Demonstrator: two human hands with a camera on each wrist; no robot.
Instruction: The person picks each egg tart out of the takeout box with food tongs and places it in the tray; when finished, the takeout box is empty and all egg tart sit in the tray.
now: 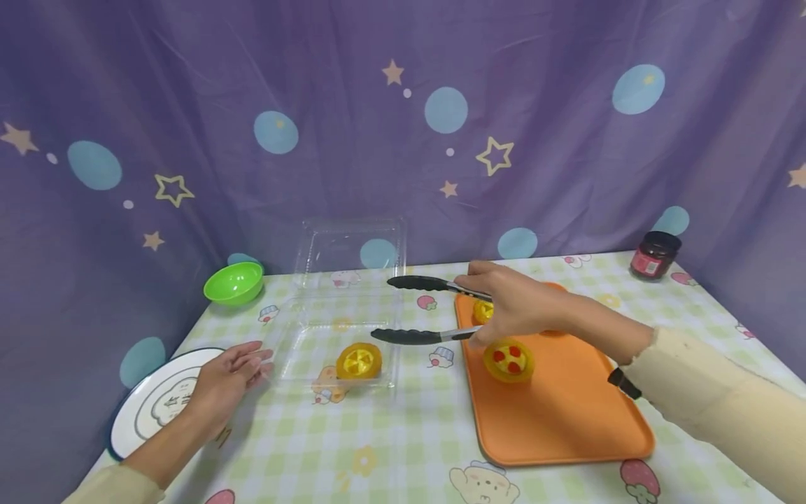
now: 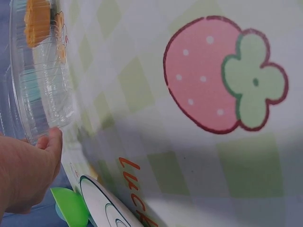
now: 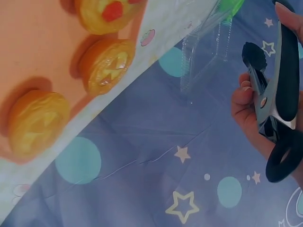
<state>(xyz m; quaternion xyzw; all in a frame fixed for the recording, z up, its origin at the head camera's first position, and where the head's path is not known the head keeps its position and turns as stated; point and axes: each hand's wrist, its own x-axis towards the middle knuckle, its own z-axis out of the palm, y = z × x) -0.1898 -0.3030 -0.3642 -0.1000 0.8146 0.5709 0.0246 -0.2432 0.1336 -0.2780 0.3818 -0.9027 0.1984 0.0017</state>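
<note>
My right hand (image 1: pixel 516 301) holds a pair of tongs (image 1: pixel 409 337) with black tips. The tips are spread wide, with nothing between them, above the hinged clear plastic box (image 1: pixel 397 350). A yellow-topped egg tart (image 1: pixel 359 361) lies in the base of that box, whose lid stands raised at the back. At the box's left side is my left hand (image 1: pixel 229 381), fingers loosely extended; in the left wrist view its fingertips reach the box corner. A red-dotted tart (image 1: pixel 508 360) and yellow-topped tarts (image 3: pixel 39 124) sit on the orange tray (image 1: pixel 560 420), partly under my right hand.
A white plate (image 1: pixel 141 420) with a dark rim lies under my left forearm. The green bowl (image 1: pixel 234 284) stands at the back left, and a dark-lidded jar (image 1: pixel 655 256) at the back right. Behind the checked tablecloth (image 1: pixel 302 448) hangs a purple curtain (image 1: pixel 352 175).
</note>
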